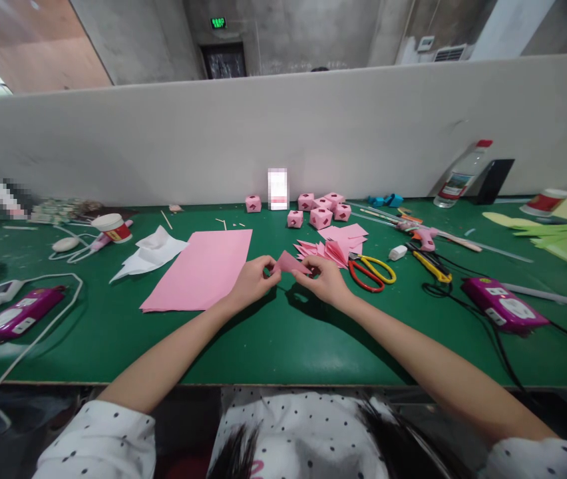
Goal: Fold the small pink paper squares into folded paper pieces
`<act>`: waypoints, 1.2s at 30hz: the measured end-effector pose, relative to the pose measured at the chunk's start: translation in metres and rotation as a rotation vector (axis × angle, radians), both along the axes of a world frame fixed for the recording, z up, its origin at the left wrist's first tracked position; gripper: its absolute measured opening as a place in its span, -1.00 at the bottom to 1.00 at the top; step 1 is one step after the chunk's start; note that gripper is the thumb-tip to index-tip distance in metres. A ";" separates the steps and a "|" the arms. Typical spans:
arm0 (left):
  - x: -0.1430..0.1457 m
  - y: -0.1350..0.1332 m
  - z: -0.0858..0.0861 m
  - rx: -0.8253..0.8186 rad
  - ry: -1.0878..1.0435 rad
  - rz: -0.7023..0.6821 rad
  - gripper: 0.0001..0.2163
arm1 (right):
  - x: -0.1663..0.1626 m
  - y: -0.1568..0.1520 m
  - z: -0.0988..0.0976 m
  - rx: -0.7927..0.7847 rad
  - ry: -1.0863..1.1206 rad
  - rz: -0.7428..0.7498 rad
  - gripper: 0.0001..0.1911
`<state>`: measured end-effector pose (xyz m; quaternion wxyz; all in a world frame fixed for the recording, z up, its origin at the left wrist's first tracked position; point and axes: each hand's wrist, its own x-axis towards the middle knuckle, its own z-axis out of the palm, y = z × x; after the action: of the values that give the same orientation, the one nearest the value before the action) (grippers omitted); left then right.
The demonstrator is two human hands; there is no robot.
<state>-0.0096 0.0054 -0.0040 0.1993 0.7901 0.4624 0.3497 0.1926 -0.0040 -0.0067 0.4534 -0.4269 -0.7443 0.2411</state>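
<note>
In the head view, both hands pinched one small folded piece of pink paper just above the green worktop [283, 352], near its middle. The left hand [258, 278] had its thumb and fingers closed on the left end of the small folded piece [289, 262], and the right hand [327, 278] gripped the opposite end, so that it stretched between them with a peak at the top.

Large pink sheets [198, 269] lay flat just beside the left hand, with a crumpled white paper [152, 251] at their far left edge. Just beyond the right hand was a heap of pink folded pieces [336, 253], and next to it rested scissors [361, 259] with one red and one yellow handle. Farther back stood a cluster of six pink paper cubes [321, 218], near a bright upright panel [278, 188]; a single pink cube [253, 203] sat on the panel's left. Toward the right lay a small white block [398, 253], a yellow cutter [430, 266] and a purple power strip [506, 305].
</note>
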 end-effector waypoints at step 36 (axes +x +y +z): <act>0.004 -0.005 0.001 -0.113 -0.050 -0.082 -0.68 | 0.026 0.026 -0.004 0.017 0.027 -0.152 -0.78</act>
<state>-0.0057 0.0004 -0.0026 0.2693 0.7869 0.4436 0.3339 0.2187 0.0220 -0.0107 0.4841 -0.4751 -0.7056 0.2052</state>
